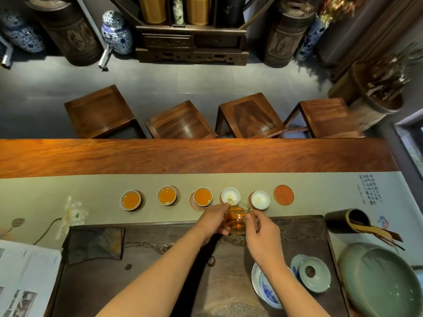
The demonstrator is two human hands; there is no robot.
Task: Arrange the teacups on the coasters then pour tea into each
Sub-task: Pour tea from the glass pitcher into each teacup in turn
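A row of small white teacups stands on round coasters along the grey-green runner (68, 186). The three left cups (130, 199) (166, 195) (202, 196) hold amber tea. The fourth cup (230, 195) and the fifth cup (260, 199) look pale inside. At the right end lies a bare red coaster (283, 194). A glass pitcher (237, 219) of amber tea is tilted with its spout at the fourth cup. My left hand (214, 219) supports its left side and my right hand (261, 234) grips its handle side.
A dark stone tea tray (160, 248) lies under my arms with a dark cloth (95, 244) on it. A celadon gaiwan lid (314, 274), a blue-and-white bowl (266, 287), a large green basin (382, 280) and a tool holder (345, 221) sit at the right. Papers (25, 277) lie at the left. Several wooden stools (183, 120) stand beyond the table.
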